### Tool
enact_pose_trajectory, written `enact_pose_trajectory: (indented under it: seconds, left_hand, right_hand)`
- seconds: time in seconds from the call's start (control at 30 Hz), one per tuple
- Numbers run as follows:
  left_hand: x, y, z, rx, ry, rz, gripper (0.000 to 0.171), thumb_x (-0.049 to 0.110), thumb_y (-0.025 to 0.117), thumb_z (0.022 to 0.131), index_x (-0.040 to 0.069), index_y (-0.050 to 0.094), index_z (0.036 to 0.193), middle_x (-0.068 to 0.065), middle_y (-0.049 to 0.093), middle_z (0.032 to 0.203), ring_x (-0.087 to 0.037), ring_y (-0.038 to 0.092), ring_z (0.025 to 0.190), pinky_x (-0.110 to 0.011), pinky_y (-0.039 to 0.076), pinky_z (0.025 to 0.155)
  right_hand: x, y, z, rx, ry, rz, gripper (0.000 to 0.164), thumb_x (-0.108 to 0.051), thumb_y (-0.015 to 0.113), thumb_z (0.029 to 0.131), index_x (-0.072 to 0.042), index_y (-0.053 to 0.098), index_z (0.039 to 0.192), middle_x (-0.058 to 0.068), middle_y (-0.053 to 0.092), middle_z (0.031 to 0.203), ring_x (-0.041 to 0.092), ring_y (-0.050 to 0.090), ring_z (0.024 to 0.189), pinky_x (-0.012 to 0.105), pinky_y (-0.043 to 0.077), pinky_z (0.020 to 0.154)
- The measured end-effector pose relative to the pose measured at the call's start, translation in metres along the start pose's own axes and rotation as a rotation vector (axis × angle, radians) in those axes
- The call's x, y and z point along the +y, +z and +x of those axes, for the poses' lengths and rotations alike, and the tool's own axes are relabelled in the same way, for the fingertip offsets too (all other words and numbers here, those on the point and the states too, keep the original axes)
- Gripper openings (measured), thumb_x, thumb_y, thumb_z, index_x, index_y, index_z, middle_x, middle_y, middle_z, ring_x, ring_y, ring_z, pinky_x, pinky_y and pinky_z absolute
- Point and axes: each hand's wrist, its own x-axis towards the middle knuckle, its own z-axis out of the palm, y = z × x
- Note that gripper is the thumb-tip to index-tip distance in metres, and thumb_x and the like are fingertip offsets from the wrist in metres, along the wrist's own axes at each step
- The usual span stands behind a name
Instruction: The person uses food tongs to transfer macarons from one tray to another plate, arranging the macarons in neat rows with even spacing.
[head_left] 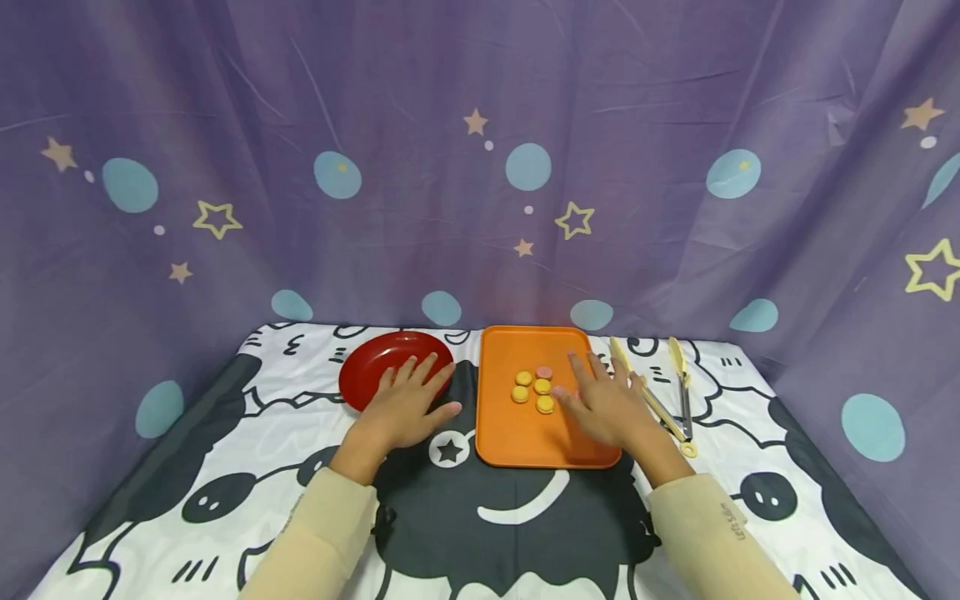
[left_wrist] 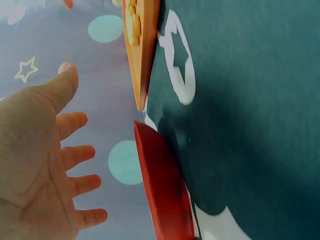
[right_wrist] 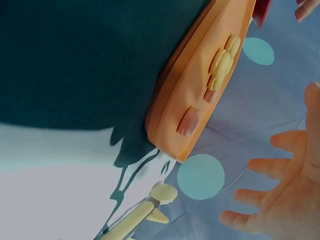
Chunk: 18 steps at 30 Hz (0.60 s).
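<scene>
My left hand is held with fingers spread above the near right edge of a red plate, holding nothing. In the left wrist view its palm and straight fingers stand clear of the plate. My right hand, also spread and holding nothing, hovers over the right side of an orange tray. On the tray lie several yellow macarons and a pink macaron. Another pink macaron shows by itself in the right wrist view; my right hand mostly hides it in the head view.
Yellow-tipped metal tongs lie to the right of the tray, partly behind my right hand. A black-and-white cartoon cloth covers the table. Behind it hangs a purple curtain with stars and blue dots.
</scene>
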Motion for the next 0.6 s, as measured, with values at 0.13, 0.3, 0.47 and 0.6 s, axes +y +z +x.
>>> enact_pose_trajectory:
  seconds: [0.13,0.3,0.47,0.6]
  left_hand:
    - [-0.009,-0.003,-0.001,0.028,-0.006,-0.002,0.078,0.054,0.056,0.099,0.017,0.031,0.162,-0.019,0.026,0.166,-0.049,0.02,0.15,-0.071,0.011,0.119]
    - [-0.021,-0.004,-0.003,0.06,-0.025,-0.033,0.076,0.052,0.056,0.1,0.015,0.033,0.162,-0.022,0.029,0.163,-0.051,0.023,0.147,-0.072,0.013,0.118]
    - [-0.037,-0.006,-0.006,0.091,-0.057,-0.055,0.073,0.049,0.056,0.101,0.011,0.035,0.16,-0.023,0.031,0.162,-0.052,0.024,0.146,-0.073,0.015,0.117]
    - [-0.052,-0.008,-0.01,0.121,-0.09,-0.065,0.073,0.048,0.057,0.101,0.009,0.037,0.159,-0.024,0.032,0.161,-0.053,0.026,0.144,-0.075,0.017,0.115]
  right_hand:
    - [0.005,-0.002,0.004,0.036,0.008,-0.009,0.078,-0.064,0.033,0.105,-0.012,0.031,0.162,0.025,0.035,0.159,0.055,0.022,0.146,0.078,0.023,0.109]
    - [0.015,-0.007,0.005,0.051,0.01,0.013,0.073,-0.057,0.041,0.106,-0.009,0.034,0.16,0.026,0.037,0.157,0.055,0.032,0.141,0.076,0.026,0.108]
    - [0.027,-0.009,0.004,0.062,0.017,0.007,0.074,-0.056,0.045,0.105,-0.006,0.035,0.159,0.027,0.037,0.157,0.056,0.034,0.139,0.077,0.027,0.107]
    - [0.035,-0.01,0.002,0.07,0.024,0.008,0.074,-0.053,0.049,0.105,-0.002,0.035,0.158,0.027,0.038,0.156,0.057,0.034,0.138,0.079,0.027,0.107]
